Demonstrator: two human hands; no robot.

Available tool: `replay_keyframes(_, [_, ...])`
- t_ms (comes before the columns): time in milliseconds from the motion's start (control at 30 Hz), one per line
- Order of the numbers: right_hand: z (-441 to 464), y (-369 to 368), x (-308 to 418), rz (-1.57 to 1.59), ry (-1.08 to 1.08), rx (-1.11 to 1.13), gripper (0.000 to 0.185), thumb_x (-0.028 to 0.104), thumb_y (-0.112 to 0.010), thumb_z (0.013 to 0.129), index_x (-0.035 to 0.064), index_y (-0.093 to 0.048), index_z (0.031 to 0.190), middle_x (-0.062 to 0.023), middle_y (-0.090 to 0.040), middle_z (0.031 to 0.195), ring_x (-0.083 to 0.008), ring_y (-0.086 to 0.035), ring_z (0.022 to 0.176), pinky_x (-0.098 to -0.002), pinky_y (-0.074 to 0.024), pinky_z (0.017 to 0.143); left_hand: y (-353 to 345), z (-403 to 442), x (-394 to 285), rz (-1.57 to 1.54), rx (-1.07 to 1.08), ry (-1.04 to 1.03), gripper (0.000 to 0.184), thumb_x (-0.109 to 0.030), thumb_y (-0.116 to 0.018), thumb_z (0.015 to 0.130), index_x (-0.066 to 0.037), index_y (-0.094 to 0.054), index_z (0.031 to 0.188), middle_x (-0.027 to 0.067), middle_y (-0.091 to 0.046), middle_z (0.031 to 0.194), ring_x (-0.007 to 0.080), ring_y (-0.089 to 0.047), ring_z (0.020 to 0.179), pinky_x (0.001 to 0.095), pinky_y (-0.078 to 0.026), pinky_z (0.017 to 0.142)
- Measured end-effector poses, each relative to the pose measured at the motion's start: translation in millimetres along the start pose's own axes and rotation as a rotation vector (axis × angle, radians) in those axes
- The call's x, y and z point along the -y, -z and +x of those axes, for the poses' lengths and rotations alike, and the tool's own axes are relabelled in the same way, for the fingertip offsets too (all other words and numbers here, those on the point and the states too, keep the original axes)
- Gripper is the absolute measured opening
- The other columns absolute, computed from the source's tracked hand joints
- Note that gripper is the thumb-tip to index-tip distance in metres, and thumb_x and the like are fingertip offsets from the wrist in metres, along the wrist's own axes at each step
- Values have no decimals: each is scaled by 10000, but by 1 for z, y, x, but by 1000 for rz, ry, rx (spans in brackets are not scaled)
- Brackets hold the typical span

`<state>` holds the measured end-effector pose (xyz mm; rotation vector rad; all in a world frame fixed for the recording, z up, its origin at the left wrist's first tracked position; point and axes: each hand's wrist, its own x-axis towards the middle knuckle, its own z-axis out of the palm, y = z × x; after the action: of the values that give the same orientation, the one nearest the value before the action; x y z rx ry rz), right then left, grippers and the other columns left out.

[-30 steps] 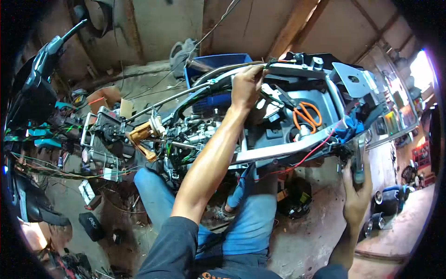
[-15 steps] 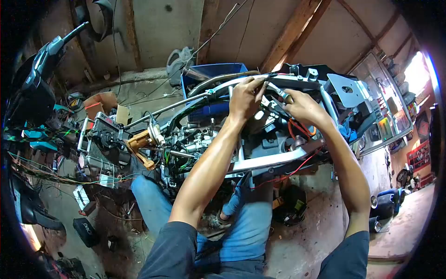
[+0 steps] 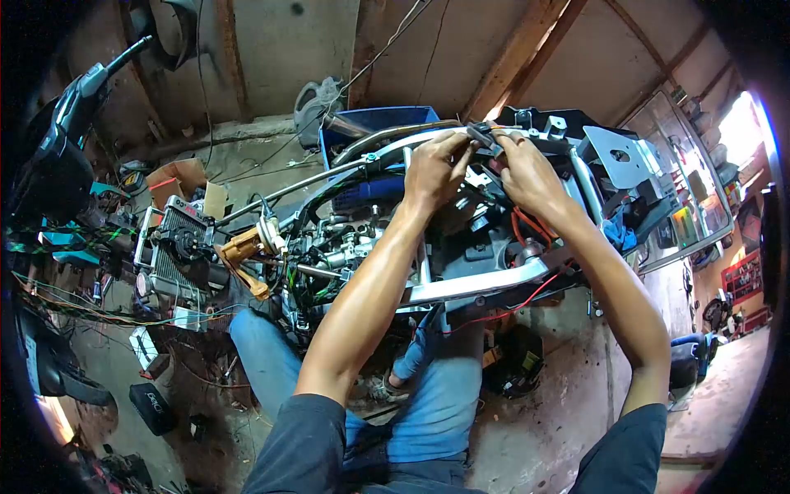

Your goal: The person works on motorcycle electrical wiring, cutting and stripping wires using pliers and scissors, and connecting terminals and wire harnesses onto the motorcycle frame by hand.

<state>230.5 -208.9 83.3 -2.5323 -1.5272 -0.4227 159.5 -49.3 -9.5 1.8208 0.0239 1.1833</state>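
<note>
Both of my hands are at the far rail of a stripped motorcycle frame [image 3: 477,284], fingertips close together. My left hand [image 3: 434,171] is closed, its thumb and fingers pinching at a small dark strip-like piece [image 3: 480,136] by the rail. From the other side my right hand [image 3: 527,171] pinches at the same piece, fingers curled. Whether it is wire, tape or a connector I cannot tell. Below the hands lie dark parts and orange cables [image 3: 527,226] inside the frame. A bare engine assembly [image 3: 350,243] sits to the left.
A blue bin [image 3: 378,119] stands behind the frame. At left are a radiator [image 3: 183,251], a cardboard box [image 3: 189,181] and loose wires. A metal plate [image 3: 611,156] rises at the frame's right end. A black pouch [image 3: 152,410] lies on the floor.
My right hand has moved up and left to the rail, beside my left hand's fingertips. A greyish piece that showed at its fingers is now out of sight. My left hand has barely moved.
</note>
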Motion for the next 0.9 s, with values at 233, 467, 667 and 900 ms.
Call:
replay_keyframes(233, [20,-9,-4,166,18,51,473,145,-642,975,-58,-540,1390,-297,-638,1233,-451,-647,1093,-509,-498,951,2,1,8,-114,46,26,169,-104,-682,992,12,-746,1096,186,-750,968,250,-720,817,328,-544,737])
replay_keyframes(467, [22,3,0,505,-126,222,396,196,-660,1010,2,-596,1349,-226,-742,1057,-280,-712,937,-414,-524,856,7,3,4,-108,72,75,257,-185,-597,1020,34,-710,1092,252,-714,990,422,-691,937,452,-535,831])
replay_keyframes(667, [19,-4,-7,292,21,108,450,30,-638,917,-29,-566,1357,-252,-660,1177,-387,-657,1061,-459,-514,940,7,3,12,-205,88,172,293,-221,-634,1013,32,-716,1137,155,-718,859,226,-661,762,351,-509,707])
replay_keyframes(900, [12,-11,1,74,193,-108,614,-79,-572,761,-103,-521,1372,-285,-563,1266,-464,-574,1193,-492,-477,1066,13,3,14,-354,130,296,266,-176,-668,1012,37,-745,1151,60,-761,1002,96,-642,912,273,-524,828])
